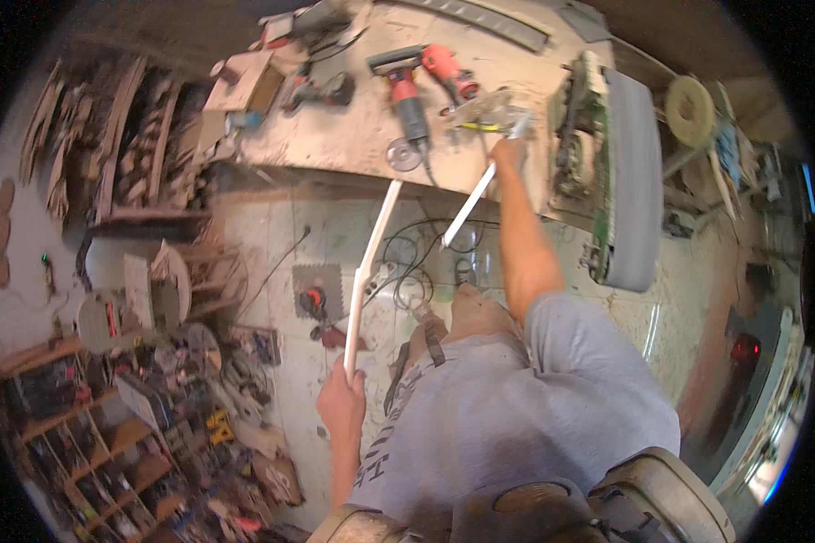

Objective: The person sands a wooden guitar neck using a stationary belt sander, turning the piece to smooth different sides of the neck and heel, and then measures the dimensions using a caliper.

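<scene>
My left hand [342, 398], low on the left, is closed round the lower end of a long pale strip [360, 290]. The strip rises toward the bench's front edge and has a kink or step partway up; its material is hard to tell. My right hand [507, 152] reaches over the bench [335, 145] and is closed on a second, straight white strip [469, 206]. Its lower end hangs past the bench edge, above the floor. Just beyond the right hand lie a clear flat piece [484, 107] and something yellow.
Right of my arm stands a large belt sander [632, 181]. Angle grinders [407, 104] and a drill [321, 90] lie on the bench. Cables [417, 253] coil on the floor by my feet, near an orange-topped tool [312, 300]. Cluttered shelves [100, 443] fill the lower left.
</scene>
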A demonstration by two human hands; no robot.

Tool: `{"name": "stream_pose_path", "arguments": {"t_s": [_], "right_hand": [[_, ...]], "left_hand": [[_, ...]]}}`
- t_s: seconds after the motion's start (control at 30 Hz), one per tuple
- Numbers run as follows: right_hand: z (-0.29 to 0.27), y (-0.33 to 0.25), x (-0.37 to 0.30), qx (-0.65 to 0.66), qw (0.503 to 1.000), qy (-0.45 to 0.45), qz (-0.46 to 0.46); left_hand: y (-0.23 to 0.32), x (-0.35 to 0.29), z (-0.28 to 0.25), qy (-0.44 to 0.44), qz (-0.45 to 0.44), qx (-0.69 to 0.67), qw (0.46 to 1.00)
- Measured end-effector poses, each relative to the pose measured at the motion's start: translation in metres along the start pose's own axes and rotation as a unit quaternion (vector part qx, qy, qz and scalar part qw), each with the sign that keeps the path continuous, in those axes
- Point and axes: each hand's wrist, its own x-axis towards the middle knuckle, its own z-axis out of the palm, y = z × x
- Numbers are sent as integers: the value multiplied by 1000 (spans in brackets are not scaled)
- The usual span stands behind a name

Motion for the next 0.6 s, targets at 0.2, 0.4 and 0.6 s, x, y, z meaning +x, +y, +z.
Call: {"name": "stream_pose_path", "arguments": {"t_s": [0.2, 0.4, 0.6], "right_hand": [[-5, -54, 3, 56, 996, -25, 64], [-51, -82, -95, 125, 974, -176, -71], [-168, -120, -267, 590, 556, -579, 82]], "left_hand": [[39, -11, 21, 15, -36, -71, 997], [42, 0, 34, -16, 15, -170, 985], [20, 21, 47, -254, 66, -485, 834]]}}
